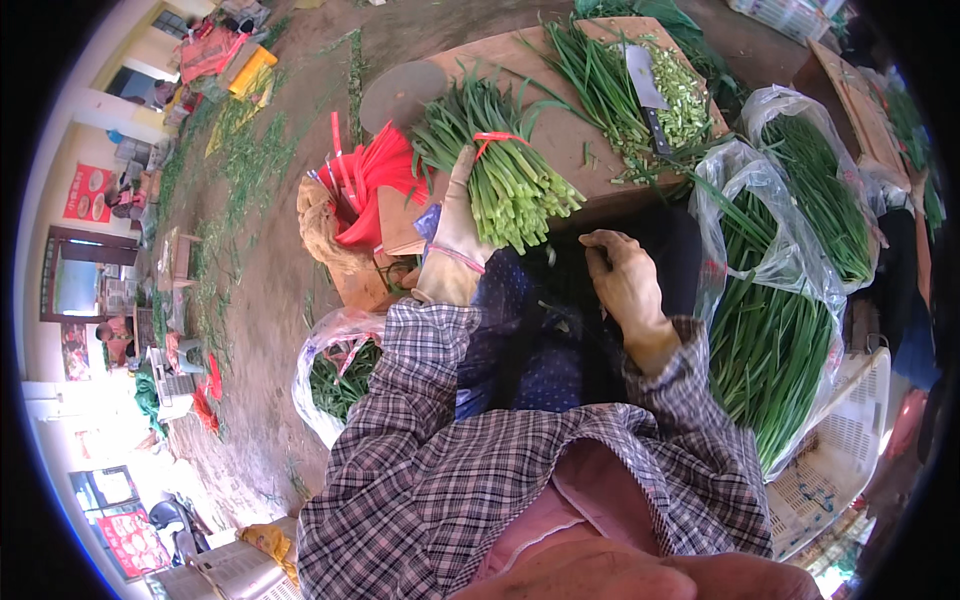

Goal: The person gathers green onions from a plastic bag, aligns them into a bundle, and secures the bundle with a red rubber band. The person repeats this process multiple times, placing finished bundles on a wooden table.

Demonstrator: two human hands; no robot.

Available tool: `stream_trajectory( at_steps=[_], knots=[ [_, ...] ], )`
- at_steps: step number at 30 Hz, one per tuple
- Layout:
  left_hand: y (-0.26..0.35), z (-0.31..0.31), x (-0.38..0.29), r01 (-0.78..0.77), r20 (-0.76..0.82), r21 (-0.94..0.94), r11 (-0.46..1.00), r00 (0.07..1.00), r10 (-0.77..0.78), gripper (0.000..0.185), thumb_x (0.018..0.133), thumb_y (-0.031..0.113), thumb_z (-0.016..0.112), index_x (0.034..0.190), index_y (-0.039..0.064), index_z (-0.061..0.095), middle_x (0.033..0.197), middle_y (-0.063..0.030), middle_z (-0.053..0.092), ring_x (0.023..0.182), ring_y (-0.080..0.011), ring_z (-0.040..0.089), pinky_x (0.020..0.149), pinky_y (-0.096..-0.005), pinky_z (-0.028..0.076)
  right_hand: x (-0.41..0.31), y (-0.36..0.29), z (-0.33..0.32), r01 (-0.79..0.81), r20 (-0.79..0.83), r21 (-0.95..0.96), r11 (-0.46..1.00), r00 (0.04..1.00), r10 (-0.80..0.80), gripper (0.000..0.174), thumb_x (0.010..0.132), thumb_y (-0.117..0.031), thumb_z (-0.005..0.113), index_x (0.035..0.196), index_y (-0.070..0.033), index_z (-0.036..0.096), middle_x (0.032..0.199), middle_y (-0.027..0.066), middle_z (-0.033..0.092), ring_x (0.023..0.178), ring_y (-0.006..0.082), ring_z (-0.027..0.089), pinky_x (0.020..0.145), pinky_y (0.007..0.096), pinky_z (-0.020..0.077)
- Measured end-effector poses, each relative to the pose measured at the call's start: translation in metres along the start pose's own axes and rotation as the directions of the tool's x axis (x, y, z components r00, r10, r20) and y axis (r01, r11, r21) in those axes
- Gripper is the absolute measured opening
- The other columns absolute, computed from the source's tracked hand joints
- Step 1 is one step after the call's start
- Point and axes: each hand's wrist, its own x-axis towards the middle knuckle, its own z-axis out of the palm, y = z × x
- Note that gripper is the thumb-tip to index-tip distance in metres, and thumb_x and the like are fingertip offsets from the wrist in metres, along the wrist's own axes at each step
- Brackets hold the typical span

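My left hand (pixel 459 214), in a pale glove with a pink band at the wrist, grips a bundle of garlic chives (pixel 517 180) from its left side. A red tie (pixel 501 137) circles the bundle. Its cut pale stems point towards me, and its leaves lie away from me over a wooden board (pixel 495 56). To the right of the stems, my bare right hand (pixel 626 277) hovers over my lap with loosely bent fingers and nothing visible in it. A knife (pixel 646 90) with a black handle rests on loose chives (pixel 592 82) and chopped stem ends (pixel 679 90).
Red ties (pixel 371 195) bunch left of the board, beside a grey round disc (pixel 403 95). Plastic bags of chives (pixel 772 352) stand at my right, by a white plastic crate (pixel 832 457). Another bag (pixel 341 375) is at my left. Leaf scraps (pixel 225 225) litter the floor.
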Motion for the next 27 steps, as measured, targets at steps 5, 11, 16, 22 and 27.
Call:
stream_trajectory(
  at_steps=[5,11,16,22,27],
  knots=[
    [-0.003,-0.002,-0.001,-0.055,-0.154,0.15,0.987,0.985,0.079,0.053,0.098,0.048,0.056,0.125,0.003,0.061,0.117,-0.0177,0.068,0.105,-0.0362,0.067,0.094,-0.0549,0.054,-0.008,0.006,0.007,0.296,-0.311,0.388,0.873,0.933,-0.178,0.022,0.087,0.003,0.064,0.107,-0.005,0.068,0.104,0.0159,0.071,0.094,0.036,0.068,0.08,0.0377,0.0549],
    [-0.005,-0.003,-0.002,-0.029,-0.157,0.149,0.988,0.986,0.053,0.05,0.098,0.047,0.056,0.125,0.005,0.061,0.116,-0.0161,0.069,0.104,-0.035,0.068,0.093,-0.0536,0.055,0.014,0.004,-0.002,-0.18,-0.001,0.072,0.981,0.984,0.181,0.018,0.086,-0.013,0.069,0.103,-0.012,0.071,0.093,0.0148,0.072,0.086,0.0345,0.068,0.074,0.04,0.0547],
    [-0.009,-0.011,-0.002,-0.029,-0.226,0.209,0.978,0.971,0.077,0.051,0.097,0.047,0.059,0.126,0.005,0.06,0.117,-0.0153,0.068,0.103,-0.0329,0.068,0.092,-0.0502,0.056,0.023,0.004,-0.01,0.065,-0.172,0.141,0.988,0.984,-0.04,0.029,0.083,-0.025,0.077,0.105,-0.008,0.069,0.088,0.0147,0.069,0.083,0.0351,0.066,0.075,0.0415,0.0532],
    [-0.007,-0.016,-0.01,-0.027,-0.188,0.248,0.968,0.979,0.076,0.049,0.097,0.043,0.061,0.128,0.005,0.058,0.119,-0.0155,0.068,0.104,-0.0309,0.068,0.092,-0.0471,0.056,0.041,0.005,-0.006,-0.207,0.204,0.369,0.906,0.969,0.138,0.035,0.081,-0.03,0.079,0.106,-0.006,0.074,0.102,0.0181,0.071,0.098,0.0362,0.066,0.087,0.04,0.0526],
    [-0.003,-0.016,-0.012,-0.101,-0.215,0.427,0.899,0.954,0.209,0.048,0.098,0.041,0.061,0.128,0.004,0.058,0.116,-0.0148,0.068,0.1,-0.0295,0.069,0.089,-0.045,0.058,0.036,0.013,-0.003,0.036,0.133,0.113,0.993,0.99,-0.051,0.025,0.085,-0.028,0.072,0.099,-0.007,0.074,0.092,0.0167,0.072,0.089,0.0349,0.068,0.08,0.0416,0.0543]
  ],
)
